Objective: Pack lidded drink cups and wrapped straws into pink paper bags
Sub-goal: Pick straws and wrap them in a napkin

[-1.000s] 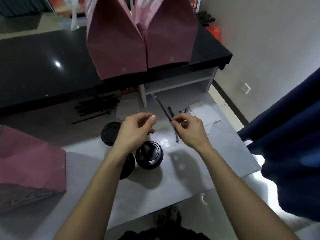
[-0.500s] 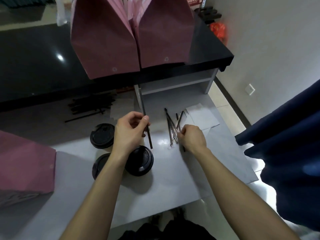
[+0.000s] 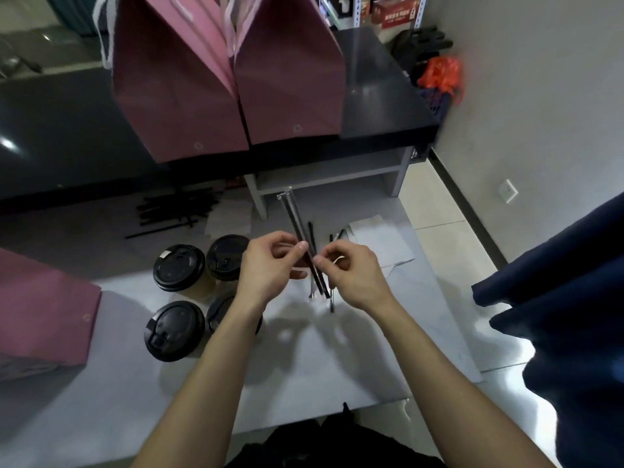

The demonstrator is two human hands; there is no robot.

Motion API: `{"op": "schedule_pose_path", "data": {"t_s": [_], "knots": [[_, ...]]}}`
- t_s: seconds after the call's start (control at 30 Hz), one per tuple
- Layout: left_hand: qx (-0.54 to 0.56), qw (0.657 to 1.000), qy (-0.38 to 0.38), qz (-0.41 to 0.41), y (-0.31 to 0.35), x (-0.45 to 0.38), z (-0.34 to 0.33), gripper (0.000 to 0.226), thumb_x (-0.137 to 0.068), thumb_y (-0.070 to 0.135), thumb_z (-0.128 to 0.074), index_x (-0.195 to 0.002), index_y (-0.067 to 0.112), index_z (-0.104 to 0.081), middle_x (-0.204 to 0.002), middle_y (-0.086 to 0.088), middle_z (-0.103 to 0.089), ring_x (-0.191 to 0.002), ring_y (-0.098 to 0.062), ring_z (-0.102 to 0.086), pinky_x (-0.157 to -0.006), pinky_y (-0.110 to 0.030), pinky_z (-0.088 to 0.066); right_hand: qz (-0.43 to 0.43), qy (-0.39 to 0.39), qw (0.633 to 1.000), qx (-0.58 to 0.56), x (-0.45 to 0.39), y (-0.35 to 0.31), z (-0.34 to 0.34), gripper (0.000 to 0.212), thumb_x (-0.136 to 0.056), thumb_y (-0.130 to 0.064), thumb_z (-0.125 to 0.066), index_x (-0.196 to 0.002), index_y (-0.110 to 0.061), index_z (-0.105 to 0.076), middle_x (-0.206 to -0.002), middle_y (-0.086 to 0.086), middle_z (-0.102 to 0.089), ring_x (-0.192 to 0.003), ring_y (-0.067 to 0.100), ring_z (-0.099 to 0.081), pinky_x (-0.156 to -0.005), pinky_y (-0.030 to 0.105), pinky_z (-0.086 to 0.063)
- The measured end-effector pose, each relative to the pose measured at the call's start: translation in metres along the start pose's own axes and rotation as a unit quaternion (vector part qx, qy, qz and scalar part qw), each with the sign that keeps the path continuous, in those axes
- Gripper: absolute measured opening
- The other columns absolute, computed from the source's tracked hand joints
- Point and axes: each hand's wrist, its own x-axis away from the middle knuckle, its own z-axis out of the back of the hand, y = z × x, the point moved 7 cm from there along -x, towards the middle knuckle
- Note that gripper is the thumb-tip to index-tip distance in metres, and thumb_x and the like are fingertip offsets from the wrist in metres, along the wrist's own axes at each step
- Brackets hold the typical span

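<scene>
Both hands meet over the grey work surface (image 3: 337,366) with a small bundle of wrapped straws (image 3: 297,228) caught between them. The left hand (image 3: 270,268) has its fingers curled and its thumb pressed against the bundle from the near-left side; the right hand (image 3: 354,275) pinches the same bundle just beside that, thumb and forefinger closing on it from the right. The straws' long axis runs away from the person and slightly leftward — the far ends rise well past the fingers toward the counter edge, and the near ends poke out below the fingers, toward the wrists. How many straws are in the pinch cannot be told; at least two dark shafts in clear wrap show. A few loose straws (image 3: 332,236) lie on the surface just beyond the right fingers. The lidded cups (image 3: 179,268) stand in a cluster of four to the left of the left fingers, one partly hidden by the left forearm. The two upright pink bags (image 3: 236,79) stand well beyond the fingertips on the black counter (image 3: 381,96), in roughly the direction the straws already point — so the coming move is probably a lift forward and up with the bundle tipped end-down over a bag mouth. Neither hand is clearly nearer the bags; the left has the fuller hold. A third pink bag (image 3: 40,312) lies far off to the left.
</scene>
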Motion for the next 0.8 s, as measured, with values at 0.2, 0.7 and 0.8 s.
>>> {"op": "schedule_pose_path", "data": {"t_s": [0.2,0.7,0.8], "knots": [[0.015,1.000,-0.003,-0.011,-0.004,-0.007,-0.025,0.005,-0.101,0.011,-0.078,-0.097,0.013,-0.078,-0.087,-0.008,-0.083,-0.081,-0.018,-0.082,-0.067,-0.026,-0.063,0.037,-0.013,0.999,0.016,-0.002,0.007,0.010,0.012,-0.100,-0.027,-0.076,-0.090,-0.020,-0.077,-0.074,-0.003,-0.074,-0.062,0.015,-0.071,-0.065,0.028,-0.056],[0.081,0.996,-0.025,0.008,-0.014,-0.014,-0.041,0.017,-0.101,0.009,-0.077,-0.111,-0.001,-0.068,-0.095,-0.018,-0.083,-0.079,-0.032,-0.080,-0.080,-0.042,-0.068,-0.173,0.176,0.940,0.237,-0.057,0.127,0.105,0.015,-0.096,-0.019,-0.068,-0.108,-0.013,-0.072,-0.120,0.011,-0.063,-0.099,0.035,-0.066,-0.088,0.040,-0.054],[0.086,0.996,-0.025,0.005,-0.016,-0.019,-0.043,0.024,-0.095,0.007,-0.082,-0.112,-0.005,-0.070,-0.094,-0.019,-0.082,-0.079,-0.033,-0.080,-0.080,-0.040,-0.068,-0.139,0.201,0.956,0.165,-0.051,0.121,0.107,0.013,-0.092,-0.019,-0.074,-0.104,-0.014,-0.075,-0.114,0.007,-0.062,-0.099,0.028,-0.064,-0.088,0.038,-0.053]]}}
